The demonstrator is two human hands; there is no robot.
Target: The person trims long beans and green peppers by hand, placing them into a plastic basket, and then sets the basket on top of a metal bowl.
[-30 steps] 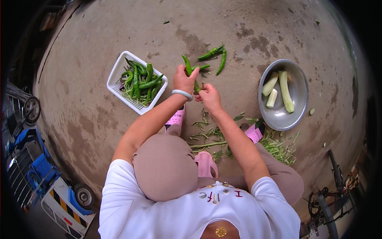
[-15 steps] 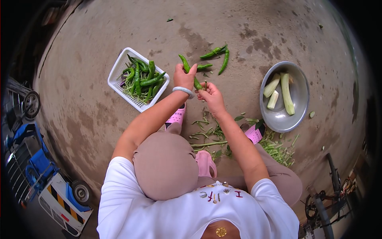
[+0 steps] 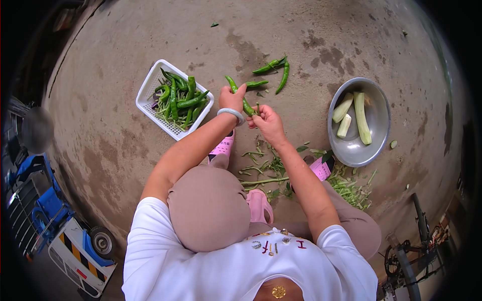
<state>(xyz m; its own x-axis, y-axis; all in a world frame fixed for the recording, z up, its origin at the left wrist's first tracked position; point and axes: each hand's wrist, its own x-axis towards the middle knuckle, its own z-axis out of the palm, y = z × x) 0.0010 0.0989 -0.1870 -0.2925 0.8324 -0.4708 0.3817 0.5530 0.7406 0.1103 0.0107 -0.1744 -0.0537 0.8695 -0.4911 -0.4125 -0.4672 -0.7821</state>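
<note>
A long green chili pepper (image 3: 247,106) slants between my two hands, its tip poking out past my left hand. My left hand (image 3: 231,99), with a pale bangle at the wrist, is closed around the pepper's middle. The fingers of my right hand (image 3: 267,123) pinch the stem end. Just beyond, several more green peppers (image 3: 283,76) lie on the concrete. To the left stands a white plastic basket (image 3: 144,95) with green peppers (image 3: 174,100) on top of cut green pieces.
At the right is a metal basin (image 3: 354,153) holding peeled pale-green vegetable pieces (image 3: 362,118). Green peelings and trimmings (image 3: 351,193) litter the ground by my pink shoes (image 3: 321,169). A blue and white vehicle (image 3: 75,241) stands at the far left, a bicycle (image 3: 411,251) at the lower right.
Both hands and the pepper have shifted very slightly, the pepper's tip a little lower in the view. The grip looks the same, and the basket and basin stay in place.
</note>
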